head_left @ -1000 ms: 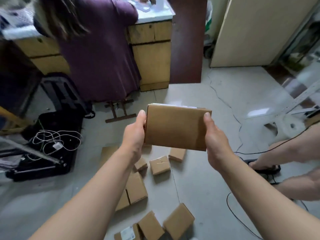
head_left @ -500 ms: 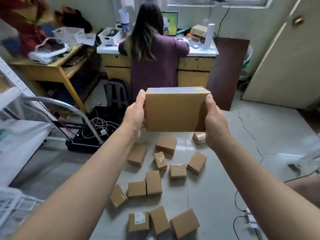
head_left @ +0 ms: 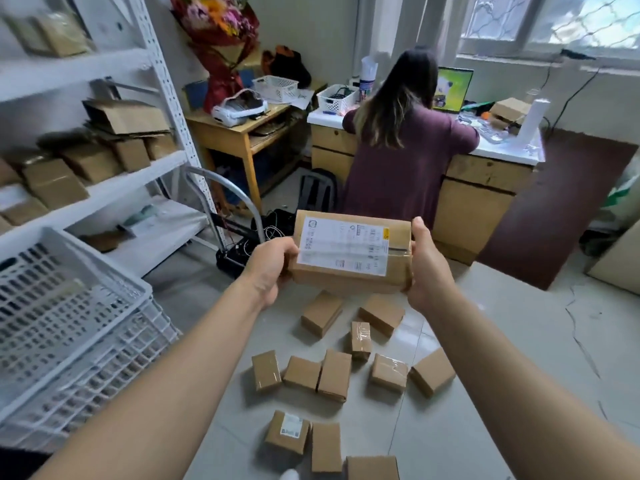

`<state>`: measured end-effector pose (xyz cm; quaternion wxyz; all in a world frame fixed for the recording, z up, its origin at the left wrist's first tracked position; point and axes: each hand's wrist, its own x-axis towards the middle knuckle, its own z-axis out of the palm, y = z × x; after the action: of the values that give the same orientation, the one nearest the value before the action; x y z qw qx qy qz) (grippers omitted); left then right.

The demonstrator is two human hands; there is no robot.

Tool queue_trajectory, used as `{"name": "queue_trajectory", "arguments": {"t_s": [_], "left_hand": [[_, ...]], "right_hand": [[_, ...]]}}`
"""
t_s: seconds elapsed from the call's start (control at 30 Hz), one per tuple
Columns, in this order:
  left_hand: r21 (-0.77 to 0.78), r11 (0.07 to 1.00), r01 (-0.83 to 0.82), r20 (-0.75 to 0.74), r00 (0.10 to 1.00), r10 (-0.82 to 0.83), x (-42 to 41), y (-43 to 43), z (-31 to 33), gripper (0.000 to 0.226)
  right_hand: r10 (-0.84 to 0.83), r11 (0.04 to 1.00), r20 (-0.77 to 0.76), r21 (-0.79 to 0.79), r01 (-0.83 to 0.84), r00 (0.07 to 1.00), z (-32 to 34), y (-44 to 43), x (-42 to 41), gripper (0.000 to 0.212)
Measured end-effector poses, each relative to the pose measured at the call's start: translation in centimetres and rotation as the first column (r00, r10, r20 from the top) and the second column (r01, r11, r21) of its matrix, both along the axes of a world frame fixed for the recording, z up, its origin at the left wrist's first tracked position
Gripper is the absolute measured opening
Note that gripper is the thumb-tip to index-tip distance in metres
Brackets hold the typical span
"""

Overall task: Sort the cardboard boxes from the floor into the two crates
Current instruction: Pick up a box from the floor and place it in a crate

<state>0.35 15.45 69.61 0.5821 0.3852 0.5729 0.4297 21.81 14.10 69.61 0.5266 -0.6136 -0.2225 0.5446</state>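
I hold a brown cardboard box (head_left: pixel 349 268) at chest height, its white shipping label facing up. My left hand (head_left: pixel 273 268) grips its left end and my right hand (head_left: pixel 427 271) grips its right end. Below it, several small cardboard boxes (head_left: pixel 334 374) lie scattered on the pale floor. One of them, a box with a small label (head_left: pixel 287 432), lies near the bottom. Two stacked white slatted crates (head_left: pixel 69 327) stand at my left, the top one tilted toward me.
White metal shelving (head_left: pixel 162 81) with more cardboard boxes rises at the left. A person in a purple top (head_left: pixel 401 161) stands at a desk (head_left: pixel 485 188) straight ahead. A hand truck (head_left: pixel 225 199) and a black bag with cables sit between shelving and desk.
The box has been turned so its labelled face points up. My view has swung up and left, bringing the crates and shelving into sight.
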Motion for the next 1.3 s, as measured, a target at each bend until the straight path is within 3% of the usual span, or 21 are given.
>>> {"name": "queue_trajectory", "arguments": {"t_s": [0.13, 0.33, 0.63, 0.87, 1.0, 1.3], "left_hand": [[0.020, 0.990, -0.140, 0.040, 0.989, 0.140, -2.2, -2.2, -0.3, 0.019], [0.107, 0.961, -0.253, 0.067, 0.967, 0.247, -7.1, -4.3, -0.2, 0.049], [0.063, 0.856, -0.513, 0.168, 0.851, 0.498, -17.6, -7.6, -0.2, 0.030], [0.088, 0.803, -0.589, 0.180, 0.803, 0.569, -29.9, -9.7, 0.7, 0.029], [0.088, 0.759, -0.645, 0.192, 0.758, 0.623, -36.6, -11.1, 0.8, 0.026], [0.086, 0.584, -0.807, 0.203, 0.588, 0.783, -49.2, -16.1, 0.6, 0.016]], "right_hand": [[0.094, 0.996, 0.042, -0.002, -0.094, 0.995, -0.3, 0.3, -2.4, 0.051], [0.213, 0.973, 0.122, 0.063, -0.222, 0.969, -0.6, 0.4, -8.0, 0.055], [0.336, 0.934, 0.152, 0.077, -0.350, 0.930, -0.9, -0.2, -19.6, 0.049], [0.390, 0.911, 0.125, 0.094, -0.402, 0.912, -0.6, -0.9, -32.6, 0.051], [0.429, 0.888, 0.109, 0.135, -0.441, 0.897, -0.7, -1.1, -39.8, 0.039], [0.634, 0.741, 0.114, 0.191, -0.644, 0.765, -0.9, -2.2, -55.4, 0.025]]}}
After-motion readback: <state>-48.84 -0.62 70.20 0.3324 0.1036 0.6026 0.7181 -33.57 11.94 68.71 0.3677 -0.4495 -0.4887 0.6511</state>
